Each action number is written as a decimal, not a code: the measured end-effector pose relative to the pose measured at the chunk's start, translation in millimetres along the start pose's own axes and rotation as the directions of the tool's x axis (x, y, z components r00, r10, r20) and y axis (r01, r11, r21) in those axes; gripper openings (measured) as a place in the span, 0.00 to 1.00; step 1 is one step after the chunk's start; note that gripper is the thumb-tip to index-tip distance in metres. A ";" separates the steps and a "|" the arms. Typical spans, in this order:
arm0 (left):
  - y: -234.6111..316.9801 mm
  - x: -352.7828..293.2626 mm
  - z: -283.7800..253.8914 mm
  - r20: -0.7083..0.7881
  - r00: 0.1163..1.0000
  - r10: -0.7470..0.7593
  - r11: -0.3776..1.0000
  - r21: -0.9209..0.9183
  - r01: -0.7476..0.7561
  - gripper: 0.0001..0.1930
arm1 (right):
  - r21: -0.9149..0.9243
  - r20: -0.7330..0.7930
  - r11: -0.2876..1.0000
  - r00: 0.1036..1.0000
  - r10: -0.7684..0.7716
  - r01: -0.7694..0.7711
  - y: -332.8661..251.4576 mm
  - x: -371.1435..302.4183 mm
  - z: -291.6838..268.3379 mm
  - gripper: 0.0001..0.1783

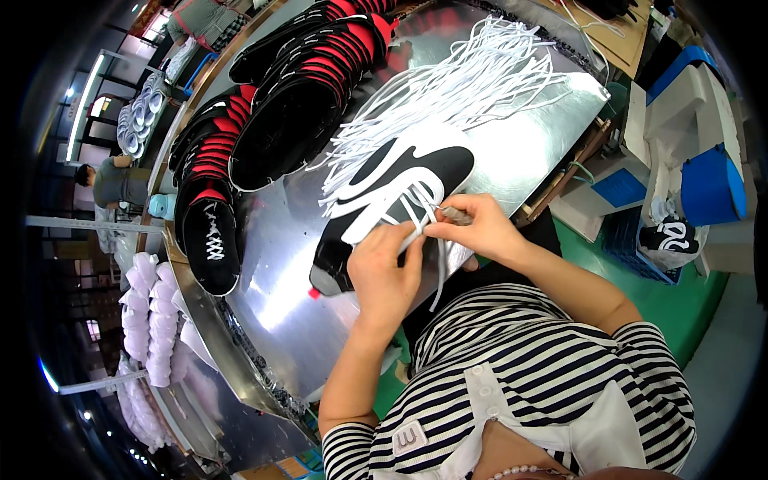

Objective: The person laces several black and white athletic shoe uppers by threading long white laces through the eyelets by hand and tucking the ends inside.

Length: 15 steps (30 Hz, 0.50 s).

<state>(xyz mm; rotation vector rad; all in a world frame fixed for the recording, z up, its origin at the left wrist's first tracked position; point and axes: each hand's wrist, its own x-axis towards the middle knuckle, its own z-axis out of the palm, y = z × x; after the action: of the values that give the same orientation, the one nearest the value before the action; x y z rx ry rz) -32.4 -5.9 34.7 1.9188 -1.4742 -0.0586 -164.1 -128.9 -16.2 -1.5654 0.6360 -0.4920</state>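
Observation:
A black-and-white shoe upper (458,166) lies tilted on the metal tabletop in front of me, its red-tabbed end towards the lower left. My left hand (384,264) is closed on it at the lacing opening, fingers curled and thumb against the lace. White shoelace (442,272) crosses the opening in a few loops, and a loose end hangs below the hands. Between the thumb and fingers of my right hand (480,228) is a short tool (458,215) with a brownish handle; its thin tip points at the lace. Part of the upper is hidden by my left hand.
White laces (456,84) lie heaped behind the upper. Nested black-and-red uppers (288,120) stand to the left, beside a laced black upper (212,244). At right are a white-and-blue box (708,184) and a blue crate (632,252). Other people stand at far left.

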 end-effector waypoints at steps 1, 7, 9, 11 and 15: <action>6.7 2.0 -5.0 0.026 0.999 -0.025 1.000 0.020 0.024 0.09 | 0.105 0.058 0.991 0.996 0.071 -0.077 -2.6 0.3 -1.1 0.13; -0.5 7.3 -21.0 -0.013 0.999 0.045 0.987 0.153 -0.043 0.10 | 0.138 0.451 0.984 0.892 0.036 -0.109 2.0 -35.6 3.5 0.08; -6.9 6.2 -20.3 0.036 0.999 0.033 0.984 0.176 -0.038 0.10 | 0.128 0.463 0.987 0.873 -0.150 0.101 10.9 -47.8 1.2 0.08; -25.6 -0.2 -4.9 0.100 0.995 0.025 0.987 0.157 -0.040 0.10 | 0.153 0.352 0.985 0.928 -0.125 0.075 8.5 -43.1 0.3 0.08; -34.9 -0.7 7.4 0.183 0.980 -0.072 0.990 0.129 0.049 0.09 | 0.032 0.071 0.999 0.997 -0.019 0.017 -13.6 3.8 -2.9 0.07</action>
<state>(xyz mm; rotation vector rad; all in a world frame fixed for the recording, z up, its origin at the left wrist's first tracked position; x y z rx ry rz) -6.9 -5.4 9.8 2.1070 -1.5743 -0.1842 -161.7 -133.2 -2.7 -1.5533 0.5578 -0.4551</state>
